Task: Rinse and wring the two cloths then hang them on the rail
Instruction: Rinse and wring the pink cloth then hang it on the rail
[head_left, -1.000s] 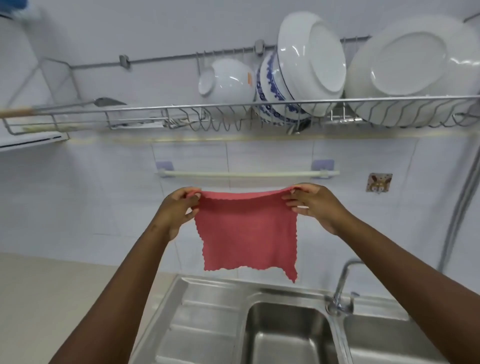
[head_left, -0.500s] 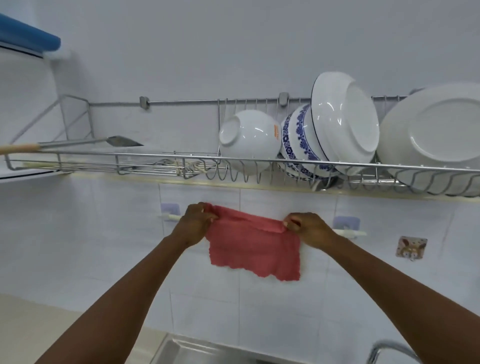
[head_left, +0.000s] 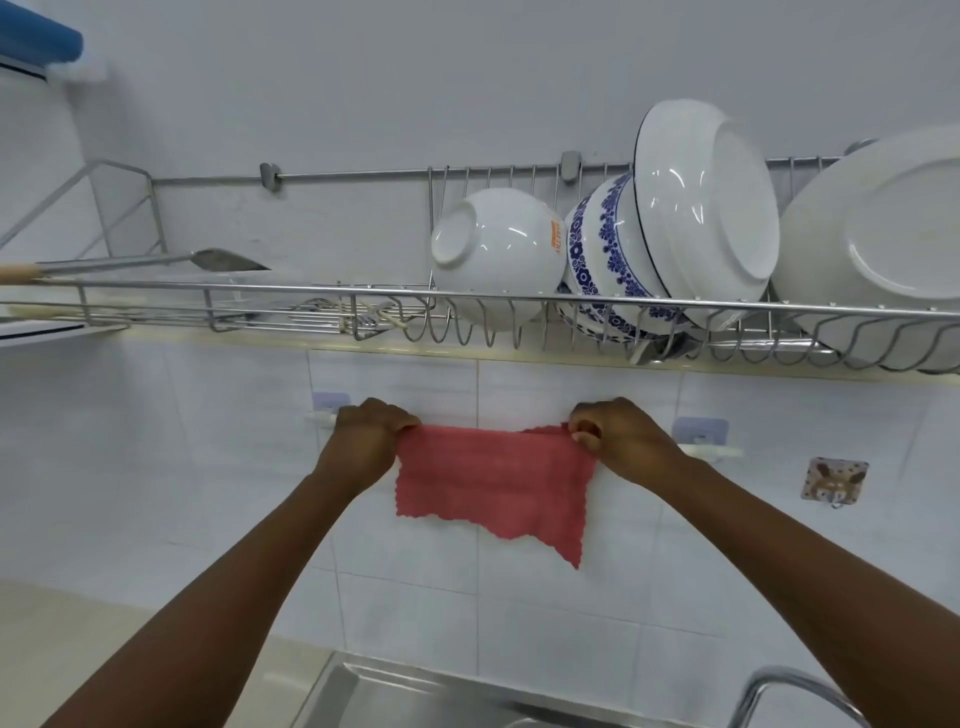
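A pink cloth (head_left: 493, 480) with wavy edges hangs spread along the white rail (head_left: 711, 451) on the tiled wall. My left hand (head_left: 366, 441) pinches its top left corner at the rail. My right hand (head_left: 618, 434) pinches its top right corner. The cloth's upper edge lies over the rail, and the rail's middle is hidden behind the cloth and my hands. Only the rail's two ends and lilac brackets show. A second cloth is not in view.
A steel dish rack (head_left: 519, 301) runs just above the rail, holding a white bowl (head_left: 493, 254), a blue-patterned bowl (head_left: 602, 260), plates and a spatula (head_left: 223, 260). The sink (head_left: 395, 696) and tap (head_left: 789, 686) lie below. A hook (head_left: 834, 486) sticks to the tiles at right.
Both hands lifted the cloth from above the sink up to the rail and laid its top edge over it. The view tilted upward, so the sink dropped to the bottom edge.
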